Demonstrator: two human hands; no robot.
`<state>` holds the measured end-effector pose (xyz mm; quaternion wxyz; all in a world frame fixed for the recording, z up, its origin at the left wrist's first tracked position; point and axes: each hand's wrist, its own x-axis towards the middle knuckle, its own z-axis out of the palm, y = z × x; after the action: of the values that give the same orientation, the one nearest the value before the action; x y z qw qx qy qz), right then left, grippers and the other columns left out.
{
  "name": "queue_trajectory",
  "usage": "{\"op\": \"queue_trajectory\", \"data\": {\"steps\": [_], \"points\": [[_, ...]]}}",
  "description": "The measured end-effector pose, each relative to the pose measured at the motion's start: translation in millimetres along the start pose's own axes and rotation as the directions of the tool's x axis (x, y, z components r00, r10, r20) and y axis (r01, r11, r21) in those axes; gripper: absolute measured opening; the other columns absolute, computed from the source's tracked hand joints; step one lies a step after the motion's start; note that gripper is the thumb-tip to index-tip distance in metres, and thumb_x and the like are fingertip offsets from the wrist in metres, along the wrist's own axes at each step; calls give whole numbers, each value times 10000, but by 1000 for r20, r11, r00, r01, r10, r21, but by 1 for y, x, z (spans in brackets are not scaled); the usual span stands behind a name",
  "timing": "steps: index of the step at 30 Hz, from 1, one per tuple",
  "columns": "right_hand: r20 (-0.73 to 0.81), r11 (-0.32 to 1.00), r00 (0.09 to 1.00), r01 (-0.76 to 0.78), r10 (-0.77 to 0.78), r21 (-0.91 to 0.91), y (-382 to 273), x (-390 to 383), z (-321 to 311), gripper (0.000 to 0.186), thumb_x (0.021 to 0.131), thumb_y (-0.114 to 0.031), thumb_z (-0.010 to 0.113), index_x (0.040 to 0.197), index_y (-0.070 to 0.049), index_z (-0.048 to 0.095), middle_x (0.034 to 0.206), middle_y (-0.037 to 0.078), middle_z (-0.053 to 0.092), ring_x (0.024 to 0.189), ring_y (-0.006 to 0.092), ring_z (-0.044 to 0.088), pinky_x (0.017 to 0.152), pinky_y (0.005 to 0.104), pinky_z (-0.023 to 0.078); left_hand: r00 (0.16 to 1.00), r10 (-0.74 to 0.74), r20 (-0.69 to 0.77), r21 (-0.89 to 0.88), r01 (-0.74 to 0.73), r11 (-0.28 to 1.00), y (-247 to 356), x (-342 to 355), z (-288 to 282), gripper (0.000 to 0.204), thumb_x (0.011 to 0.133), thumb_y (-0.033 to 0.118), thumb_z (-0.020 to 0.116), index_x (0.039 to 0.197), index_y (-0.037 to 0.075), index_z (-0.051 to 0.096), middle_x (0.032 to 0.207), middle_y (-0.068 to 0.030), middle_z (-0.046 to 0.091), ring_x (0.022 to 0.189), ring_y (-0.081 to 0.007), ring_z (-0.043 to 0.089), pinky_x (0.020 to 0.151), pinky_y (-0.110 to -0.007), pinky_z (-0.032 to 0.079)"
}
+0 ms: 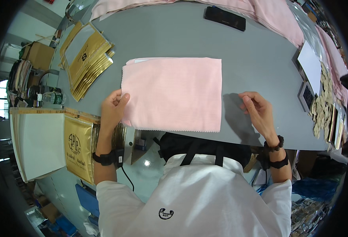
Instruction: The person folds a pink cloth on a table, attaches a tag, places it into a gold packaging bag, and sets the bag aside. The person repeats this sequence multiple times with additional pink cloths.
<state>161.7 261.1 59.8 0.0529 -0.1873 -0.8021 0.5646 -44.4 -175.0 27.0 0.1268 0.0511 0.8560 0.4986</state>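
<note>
A pale pink folded cloth lies flat near the front of the grey table, with zigzag-cut edges and a sliver of white showing at its top left. My left hand grips the cloth's left edge, thumb toward the top side, the other fingertips partly hidden. Just right of the cloth, apart from it, my right hand hovers with fingers curled and thumb against the index finger, holding nothing visible.
Fanned gold packets lie back left; gold bags and a bottle sit left. A black phone and pink fabric lie at the back. Cards, a grey box and small tags line the right.
</note>
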Motion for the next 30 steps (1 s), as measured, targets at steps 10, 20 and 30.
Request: {"op": "queue_trajectory", "data": {"steps": [10,20,30], "points": [[33,945,964,267,-265,-190,-16,15,23,187,1049,-169,672,1099,-8,754,880,75,702,713,121,587,633,274,478,968,238,78,-352,-197,915,21,45,18,574,967,40,707,1509,-19,527,874,32,665,745,-36,561,668,-219,456],[-7,941,973,223,-232,-256,5,-10,-2,147,1033,-111,676,1091,-2,755,869,77,696,667,122,552,584,276,437,937,328,-122,503,-226,834,14,4,18,413,922,139,751,1314,25,685,823,-102,673,729,-239,626,694,-376,515],[-268,890,935,92,-231,-446,38,-16,-90,169,1016,-148,691,1109,-27,763,940,121,745,698,196,651,626,309,517,905,423,-40,530,-340,777,36,0,70,256,941,143,735,1153,2,765,910,-133,691,711,-264,593,693,-373,501]]}}
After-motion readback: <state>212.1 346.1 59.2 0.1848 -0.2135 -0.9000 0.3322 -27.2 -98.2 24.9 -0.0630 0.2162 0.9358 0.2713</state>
